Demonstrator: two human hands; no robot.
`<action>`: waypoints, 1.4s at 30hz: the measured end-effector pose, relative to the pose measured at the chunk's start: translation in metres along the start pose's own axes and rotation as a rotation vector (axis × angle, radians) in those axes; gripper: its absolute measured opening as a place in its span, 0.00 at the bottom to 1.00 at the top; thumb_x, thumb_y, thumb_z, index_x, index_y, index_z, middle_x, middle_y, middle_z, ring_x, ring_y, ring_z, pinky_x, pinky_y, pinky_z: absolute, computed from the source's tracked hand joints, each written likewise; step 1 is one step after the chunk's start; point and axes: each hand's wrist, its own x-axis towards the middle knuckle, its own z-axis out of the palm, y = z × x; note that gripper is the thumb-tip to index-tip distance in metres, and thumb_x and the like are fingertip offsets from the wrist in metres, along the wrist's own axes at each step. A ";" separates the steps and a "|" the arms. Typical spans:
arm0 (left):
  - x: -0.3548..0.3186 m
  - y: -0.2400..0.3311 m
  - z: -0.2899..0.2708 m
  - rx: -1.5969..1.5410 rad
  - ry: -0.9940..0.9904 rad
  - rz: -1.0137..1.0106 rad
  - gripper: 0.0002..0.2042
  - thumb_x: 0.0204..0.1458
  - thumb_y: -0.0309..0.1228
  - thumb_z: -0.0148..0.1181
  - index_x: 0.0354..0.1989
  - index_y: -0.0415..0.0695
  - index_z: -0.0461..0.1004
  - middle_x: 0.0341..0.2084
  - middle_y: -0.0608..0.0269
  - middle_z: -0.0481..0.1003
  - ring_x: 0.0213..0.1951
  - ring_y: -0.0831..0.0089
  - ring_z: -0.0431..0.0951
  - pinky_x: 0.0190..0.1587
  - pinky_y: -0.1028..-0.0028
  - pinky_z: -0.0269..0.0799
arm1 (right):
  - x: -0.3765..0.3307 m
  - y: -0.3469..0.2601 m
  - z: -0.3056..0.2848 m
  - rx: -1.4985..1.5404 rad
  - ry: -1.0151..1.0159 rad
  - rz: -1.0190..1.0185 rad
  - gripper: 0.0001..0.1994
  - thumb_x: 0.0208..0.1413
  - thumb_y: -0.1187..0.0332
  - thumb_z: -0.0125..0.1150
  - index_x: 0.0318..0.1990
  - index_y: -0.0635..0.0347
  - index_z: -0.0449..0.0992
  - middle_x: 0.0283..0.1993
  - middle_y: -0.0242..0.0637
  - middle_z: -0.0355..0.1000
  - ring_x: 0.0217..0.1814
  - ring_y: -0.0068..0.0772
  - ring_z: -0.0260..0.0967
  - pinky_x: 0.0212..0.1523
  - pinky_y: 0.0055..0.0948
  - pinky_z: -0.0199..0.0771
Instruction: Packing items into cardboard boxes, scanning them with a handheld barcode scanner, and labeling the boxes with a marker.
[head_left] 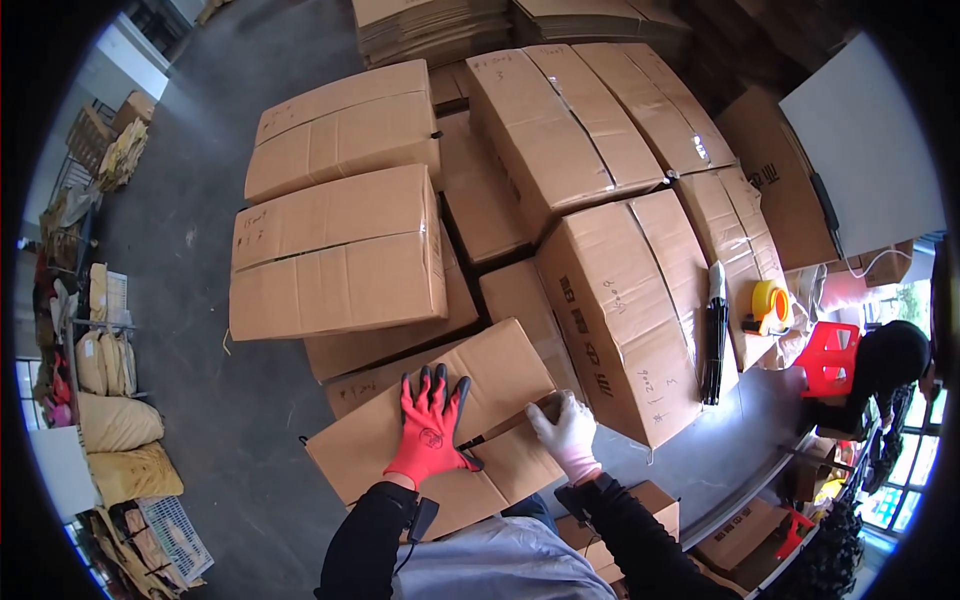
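A brown carton (500, 365) lies in front of me, tilted, with a dark gap along its top seam. My left hand (430, 430), in a red glove with black fingertips, lies spread flat on its top, left of the gap. In a white glove, my right hand (567, 435) is at the right end of the seam. Its fingers are curled on the edge of the carton flap (530, 450); the fingertips are partly hidden. A yellow tape dispenser (770, 307) and a black-handled knife-like tool (715, 335) lie on the cartons to the right.
Two closed cartons (340, 255) stand stacked at the left, and larger taped cartons (650, 310) rise at the right. Flattened cardboard (430, 30) is piled at the back. A red plastic stool (830, 360) stands at the right, beside a dark figure. Sacks (120, 420) line the left wall.
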 end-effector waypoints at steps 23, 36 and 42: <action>-0.004 -0.019 0.000 0.036 -0.078 0.238 0.60 0.37 0.73 0.58 0.77 0.56 0.41 0.73 0.35 0.41 0.74 0.36 0.39 0.66 0.28 0.21 | 0.015 0.007 0.023 -0.115 0.473 -0.234 0.20 0.54 0.51 0.65 0.45 0.56 0.77 0.44 0.42 0.77 0.46 0.44 0.75 0.51 0.49 0.69; 0.010 -0.033 0.015 -0.356 0.324 0.145 0.49 0.42 0.60 0.66 0.72 0.50 0.55 0.67 0.41 0.56 0.70 0.42 0.52 0.69 0.36 0.36 | 0.010 -0.017 0.035 -0.438 -0.207 -0.634 0.33 0.57 0.45 0.54 0.67 0.52 0.66 0.72 0.47 0.58 0.77 0.47 0.49 0.74 0.56 0.38; 0.075 -0.040 0.049 -0.294 0.688 -0.239 0.26 0.55 0.47 0.62 0.54 0.41 0.73 0.47 0.47 0.76 0.52 0.51 0.73 0.61 0.52 0.61 | 0.013 -0.025 0.040 -0.348 -0.109 -0.725 0.32 0.52 0.48 0.60 0.64 0.48 0.69 0.71 0.51 0.57 0.74 0.54 0.51 0.72 0.62 0.41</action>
